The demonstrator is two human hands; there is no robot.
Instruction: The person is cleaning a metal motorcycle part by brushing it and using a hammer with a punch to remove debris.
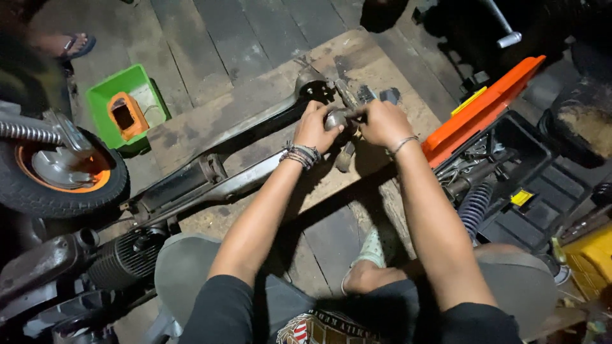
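On a worn wooden plank floor [255, 38], the left hand [314, 127] and right hand [382, 123] both clasp a small, rounded grey metal part [336, 118], probably heavy, stiff and greasy.

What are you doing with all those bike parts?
A person sits on a wooden floor, both hands on a small round metal part at the end of a long motorbike arm. The left hand cups it; the right hand grips beside it. An open toolbox sits to the right.
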